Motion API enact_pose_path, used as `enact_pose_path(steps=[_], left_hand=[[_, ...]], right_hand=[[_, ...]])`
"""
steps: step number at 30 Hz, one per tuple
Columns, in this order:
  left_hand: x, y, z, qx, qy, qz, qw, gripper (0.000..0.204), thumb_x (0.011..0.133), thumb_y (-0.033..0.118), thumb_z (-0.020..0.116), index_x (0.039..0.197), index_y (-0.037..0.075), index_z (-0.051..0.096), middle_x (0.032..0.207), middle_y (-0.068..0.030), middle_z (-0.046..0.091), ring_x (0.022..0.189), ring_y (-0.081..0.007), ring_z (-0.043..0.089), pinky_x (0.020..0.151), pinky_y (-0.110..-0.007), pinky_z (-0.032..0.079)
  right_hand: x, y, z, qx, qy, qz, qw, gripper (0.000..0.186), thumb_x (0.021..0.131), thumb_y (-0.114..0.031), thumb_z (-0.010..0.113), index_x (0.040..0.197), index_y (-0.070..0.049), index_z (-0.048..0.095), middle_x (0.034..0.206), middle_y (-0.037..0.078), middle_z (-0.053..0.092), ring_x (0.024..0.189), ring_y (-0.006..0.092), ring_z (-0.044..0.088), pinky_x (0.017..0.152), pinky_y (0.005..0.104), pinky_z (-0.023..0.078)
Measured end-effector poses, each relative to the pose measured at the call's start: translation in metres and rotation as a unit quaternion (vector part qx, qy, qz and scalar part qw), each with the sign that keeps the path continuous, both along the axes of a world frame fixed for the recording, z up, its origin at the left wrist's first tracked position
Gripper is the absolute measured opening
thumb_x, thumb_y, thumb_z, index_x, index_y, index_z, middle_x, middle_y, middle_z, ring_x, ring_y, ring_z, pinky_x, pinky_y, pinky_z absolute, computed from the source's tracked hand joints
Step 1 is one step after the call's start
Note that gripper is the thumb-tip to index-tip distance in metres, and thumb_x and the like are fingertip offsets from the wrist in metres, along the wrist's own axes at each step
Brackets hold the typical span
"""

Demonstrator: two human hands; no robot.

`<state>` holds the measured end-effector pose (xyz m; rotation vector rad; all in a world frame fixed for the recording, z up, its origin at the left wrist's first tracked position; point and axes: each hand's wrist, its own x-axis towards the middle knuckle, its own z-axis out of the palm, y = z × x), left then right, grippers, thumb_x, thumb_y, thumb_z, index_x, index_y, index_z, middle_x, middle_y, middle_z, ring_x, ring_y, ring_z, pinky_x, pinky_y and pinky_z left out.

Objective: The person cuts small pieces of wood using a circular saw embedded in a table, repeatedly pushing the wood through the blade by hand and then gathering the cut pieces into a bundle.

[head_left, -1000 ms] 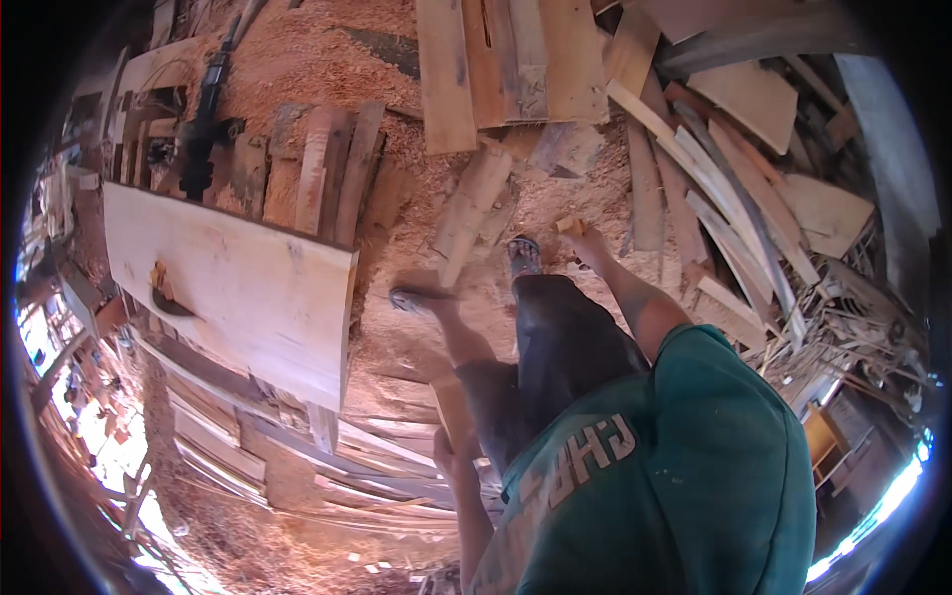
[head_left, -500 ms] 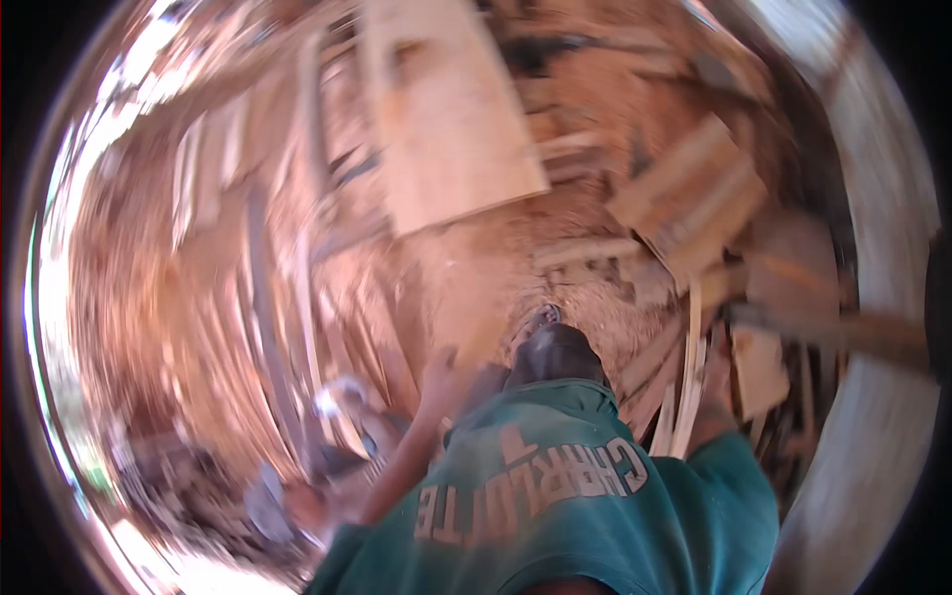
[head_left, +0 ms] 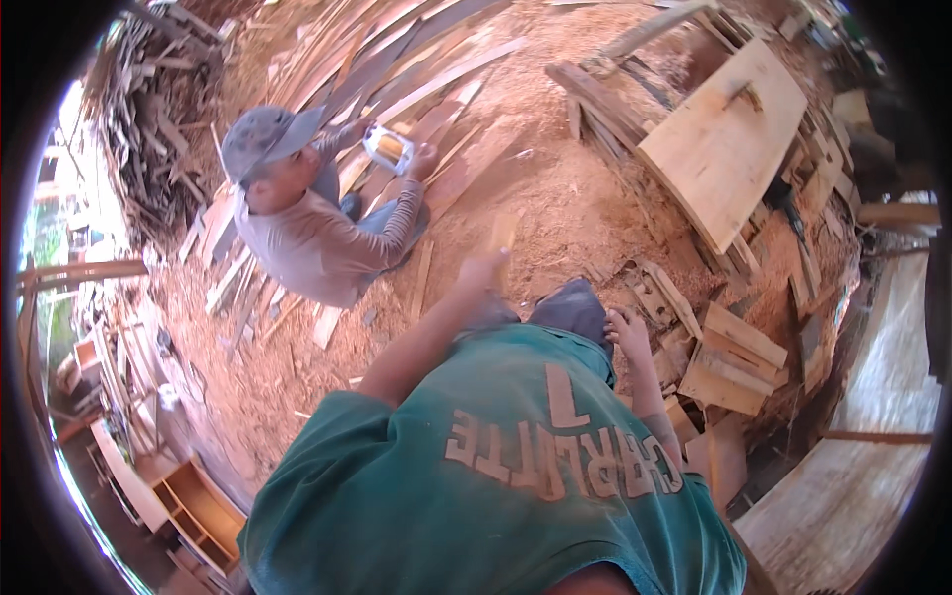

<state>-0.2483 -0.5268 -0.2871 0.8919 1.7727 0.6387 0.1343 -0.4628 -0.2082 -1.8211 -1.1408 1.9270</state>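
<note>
My left hand is stretched forward over the sawdust floor and grips a short, pale wooden piece that stands up from the fist. My right hand rests by my knee on the dark shorts, fingers loosely apart and holding nothing. In front of my left hand a person in a grey cap and grey long-sleeved shirt sits on the ground, holding a small white and yellow object in both hands.
A wide pale plank lies on a stack at the upper right. Offcut boards are piled beside my right knee. Long slats lie behind the seated person. A small wooden shelf unit stands at the lower left.
The view has swung round: the wide plank went from the left to the upper right, and the seated person came into view. My left hand now holds a short wooden piece out front.
</note>
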Motion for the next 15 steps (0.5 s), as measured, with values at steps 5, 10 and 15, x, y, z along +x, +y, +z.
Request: enact_pose_path(steps=[5,10,15], left_hand=[[-0.031,0.007,-0.011,0.003,-0.169,0.287,0.943,0.042,0.097,0.042,0.066,0.119,0.007,0.07,0.097,-0.0062,0.07,0.084,-0.0257,0.066,0.07,-0.04,0.051],[-0.07,0.006,-0.016,-0.04,-0.383,0.497,0.778,0.03,0.097,0.032,0.063,0.123,0.016,0.061,0.1,-0.0004,0.063,0.086,-0.0191,0.062,0.07,-0.037,0.045],[-0.08,0.041,-0.045,0.062,-0.416,0.506,0.753,0.036,0.102,0.018,0.058,0.136,0.008,0.055,0.114,-0.0079,0.07,0.099,-0.0236,0.071,0.082,-0.04,0.057]], right_hand=[[0.048,0.018,-0.014,0.04,-0.102,0.118,0.987,0.04,0.102,-0.028,0.064,0.129,0.002,0.065,0.099,0.007,0.07,0.077,0.0122,0.066,0.066,0.0251,0.053],[0.066,0.034,-0.013,-0.003,-0.127,0.13,0.983,0.035,0.1,-0.029,0.066,0.116,0.002,0.07,0.091,0.008,0.071,0.075,0.0132,0.066,0.066,0.0275,0.054],[0.173,0.057,-0.074,0.085,-0.195,0.175,0.961,0.035,0.099,-0.033,0.065,0.105,-0.001,0.074,0.088,0.007,0.072,0.076,0.0163,0.067,0.067,0.0313,0.055]])
